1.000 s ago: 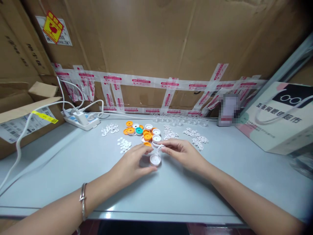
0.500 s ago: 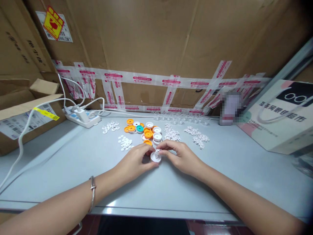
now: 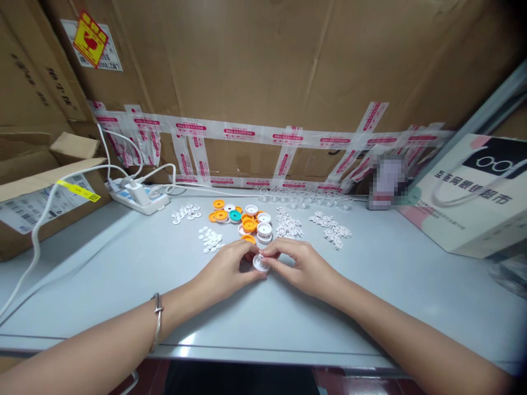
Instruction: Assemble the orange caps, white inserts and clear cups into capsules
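White round cup (image 3: pixel 259 265), perhaps plastic, between fingers (image 3: pixel 252 277)

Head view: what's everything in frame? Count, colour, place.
Table: one, grey, underneath
Round cup: one, white, front centre
Small part: one, white, at round cup
Other round cups: several, orange, white, teal; centre
Stemmed discs: many, white, left
Small caps: many, white, nearer left
Openwork pieces: many, white, two piles, right
Clear plastic pieces: many, colourless, rear row
Power strip: one, white, rear left
Cables: several, white, left
Open carton: one, brown, far left
Large cardboard: count unclear, brown, rear and left
Fragile label: one, red-yellow, upper left
Carrier box: one, off-white, right
Pixelated object: one, unclear, rear right
Bracelet: one, silver, left wrist
Left hand: one, around round cup
Right hand: one, pinching small part
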{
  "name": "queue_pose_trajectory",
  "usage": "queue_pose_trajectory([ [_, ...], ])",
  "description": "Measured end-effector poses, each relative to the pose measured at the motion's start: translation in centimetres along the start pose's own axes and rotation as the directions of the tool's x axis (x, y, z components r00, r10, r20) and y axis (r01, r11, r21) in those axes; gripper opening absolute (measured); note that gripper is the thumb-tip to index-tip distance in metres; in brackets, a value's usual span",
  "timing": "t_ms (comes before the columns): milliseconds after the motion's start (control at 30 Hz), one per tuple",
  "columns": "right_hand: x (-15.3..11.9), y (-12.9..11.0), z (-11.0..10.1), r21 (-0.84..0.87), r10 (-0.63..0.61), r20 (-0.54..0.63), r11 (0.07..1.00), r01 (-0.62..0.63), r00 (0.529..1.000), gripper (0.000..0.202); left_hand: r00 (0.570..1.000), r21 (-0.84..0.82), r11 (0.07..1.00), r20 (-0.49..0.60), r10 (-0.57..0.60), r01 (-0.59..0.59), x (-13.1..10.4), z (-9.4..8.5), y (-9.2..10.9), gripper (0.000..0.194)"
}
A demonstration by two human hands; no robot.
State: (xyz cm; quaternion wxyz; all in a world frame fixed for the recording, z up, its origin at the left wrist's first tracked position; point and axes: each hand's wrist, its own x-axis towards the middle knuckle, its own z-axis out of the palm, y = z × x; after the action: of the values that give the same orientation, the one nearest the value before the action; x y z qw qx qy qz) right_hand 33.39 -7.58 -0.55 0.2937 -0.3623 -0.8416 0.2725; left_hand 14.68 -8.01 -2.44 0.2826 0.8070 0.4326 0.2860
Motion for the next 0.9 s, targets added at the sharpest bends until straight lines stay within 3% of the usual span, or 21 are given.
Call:
queue_pose_trajectory([
  [700,0.5,-1.0,-0.1,0.086,0.067,-0.008,0.994,-0.066,0.998,0.009,1.0,-0.045,0.999,-0.001,0.026,-0.026,-0.2,-0.2,-0.1,0.02],
  [833,2.0,0.0,-2.2,0.146,0.162,-0.172,0.98,-0.138,0.972,0.031,1.0,-0.041,0.999,-0.005,0.01,-0.011,-0.3,-0.3,0.0,0.02],
  [900,3.8,1.4,-3.6,0.036,0.191,-0.284,0.981,-0.188,0.94,0.031,1.0,-0.04,0.999,-0.005,0.01,-0.01,-0.3,-0.3,-0.1,0.019],
])
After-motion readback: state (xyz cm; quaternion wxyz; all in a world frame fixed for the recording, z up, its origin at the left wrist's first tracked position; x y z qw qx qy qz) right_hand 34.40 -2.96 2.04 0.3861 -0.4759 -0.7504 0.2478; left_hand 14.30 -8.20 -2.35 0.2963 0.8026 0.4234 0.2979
